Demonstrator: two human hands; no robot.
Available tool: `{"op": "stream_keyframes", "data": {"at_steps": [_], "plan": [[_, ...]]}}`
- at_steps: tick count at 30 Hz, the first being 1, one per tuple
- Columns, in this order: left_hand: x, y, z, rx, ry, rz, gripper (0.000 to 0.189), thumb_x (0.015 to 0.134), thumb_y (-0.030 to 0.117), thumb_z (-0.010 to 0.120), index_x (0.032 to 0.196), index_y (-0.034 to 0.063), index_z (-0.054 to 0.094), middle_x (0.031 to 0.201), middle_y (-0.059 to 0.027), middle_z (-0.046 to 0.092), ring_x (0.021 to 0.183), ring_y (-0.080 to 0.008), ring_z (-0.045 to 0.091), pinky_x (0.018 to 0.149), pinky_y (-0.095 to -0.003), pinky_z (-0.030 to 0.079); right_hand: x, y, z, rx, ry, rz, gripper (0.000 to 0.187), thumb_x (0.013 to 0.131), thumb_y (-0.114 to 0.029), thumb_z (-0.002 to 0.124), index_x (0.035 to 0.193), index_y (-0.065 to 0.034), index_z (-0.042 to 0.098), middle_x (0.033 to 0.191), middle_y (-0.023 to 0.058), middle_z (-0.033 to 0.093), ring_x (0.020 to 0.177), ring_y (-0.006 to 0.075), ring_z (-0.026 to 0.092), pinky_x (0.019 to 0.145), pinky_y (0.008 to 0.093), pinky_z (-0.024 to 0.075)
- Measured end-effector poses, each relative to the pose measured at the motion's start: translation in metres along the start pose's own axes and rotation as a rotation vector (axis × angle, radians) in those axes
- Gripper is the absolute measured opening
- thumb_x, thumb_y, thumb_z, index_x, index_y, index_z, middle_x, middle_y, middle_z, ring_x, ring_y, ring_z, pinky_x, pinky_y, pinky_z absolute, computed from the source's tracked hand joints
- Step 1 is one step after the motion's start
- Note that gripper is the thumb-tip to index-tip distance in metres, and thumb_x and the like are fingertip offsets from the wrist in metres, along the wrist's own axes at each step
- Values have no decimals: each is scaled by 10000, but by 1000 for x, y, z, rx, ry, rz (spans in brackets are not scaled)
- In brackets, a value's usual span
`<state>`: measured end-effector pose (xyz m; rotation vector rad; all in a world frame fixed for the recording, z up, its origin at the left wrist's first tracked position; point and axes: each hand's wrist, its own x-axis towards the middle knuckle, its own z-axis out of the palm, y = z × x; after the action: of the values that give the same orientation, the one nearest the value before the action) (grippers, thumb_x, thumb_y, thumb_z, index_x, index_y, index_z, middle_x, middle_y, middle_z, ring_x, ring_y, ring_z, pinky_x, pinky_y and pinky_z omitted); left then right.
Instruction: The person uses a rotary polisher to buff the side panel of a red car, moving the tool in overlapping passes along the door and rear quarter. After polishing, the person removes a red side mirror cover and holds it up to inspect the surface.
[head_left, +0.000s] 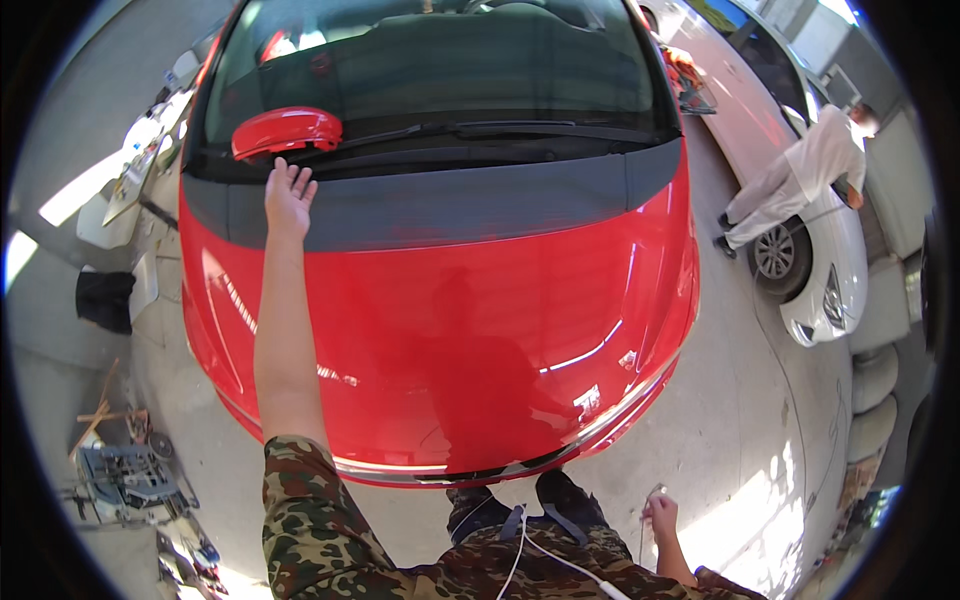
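Note:
A red car bonnet (465, 300) fills the middle of the view, with a dark grey band (427, 206) along its rear edge. A glossy red curved part (289, 127), which looks like a side-mirror cover, rests at the base of the windscreen (510, 67). My left hand (289, 196) reaches over the dark band just below that part. Its fingers are apart with nothing held, and whether the fingertips touch the part is unclear. Low at my right side, beside the front bumper, my right hand (661, 516) is closed around a small metallic object (659, 489), too small to identify. A thin line hangs beside this hand.
Wiper arms (450, 127) lie along the windscreen base. A white car (817, 292) stands right, with a person (814, 169) in pale clothes beside it. A cable (787, 375) runs across the floor. Left are a cluttered table (131, 180) and a metal-framed device (127, 480).

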<state>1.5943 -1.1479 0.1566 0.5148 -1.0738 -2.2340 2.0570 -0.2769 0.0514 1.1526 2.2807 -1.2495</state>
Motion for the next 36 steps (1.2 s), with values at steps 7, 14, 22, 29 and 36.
{"op": "stream_keyframes", "data": {"at_steps": [7, 14, 22, 29, 36], "plan": [[110, -13, -5, -113, 197, -102, 531, 977, 394, 766, 1419, 150, 603, 1363, -22, 657, 985, -165, 640, 881, -348, 515, -166, 208, -42, 118, 80, 595, 386, 965, -304, 693, 1186, 9, 651, 889, 206, 723, 679, 298, 726, 510, 390, 552], [99, 35, 26, -210, 52, 17, 482, 1052, 424, 536, 1424, 119, 567, 1341, 1, 700, 1270, -222, 614, 1036, -424, 423, -155, 168, 29, 80, -119, 359, 305, 966, -220, 692, 1144, 29, 681, 873, 181, 748, 630, 276, 736, 510, 362, 564], [47, 11, 43, 6, 139, -80, 937, 913, 786, 546, 1563, 121, 435, 1519, -50, 572, 1382, -258, 534, 1174, -546, 300, -120, 98, 23, 126, 6, 182, 274, 966, -224, 666, 1142, -16, 693, 881, 135, 745, 649, 230, 735, 534, 324, 549], [15, -21, 29, 1668, -378, 648, 675, 935, 536, 712, 1351, 7, 653, 1355, -209, 670, 1263, -349, 637, 1063, -438, 506, -116, 145, -3, -39, -119, 308, 443, 1008, -404, 668, 1286, -60, 675, 1033, 120, 752, 766, 214, 751, 573, 324, 554], [8, 11, 21, 2048, -147, 806, 263, 1059, 157, 507, 1220, 30, 672, 1123, -174, 726, 1043, -414, 704, 874, -522, 569, -44, 184, -24, 9, -193, 183, 411, 1015, -368, 670, 1279, -53, 673, 997, 115, 754, 757, 213, 749, 551, 308, 550]]}}
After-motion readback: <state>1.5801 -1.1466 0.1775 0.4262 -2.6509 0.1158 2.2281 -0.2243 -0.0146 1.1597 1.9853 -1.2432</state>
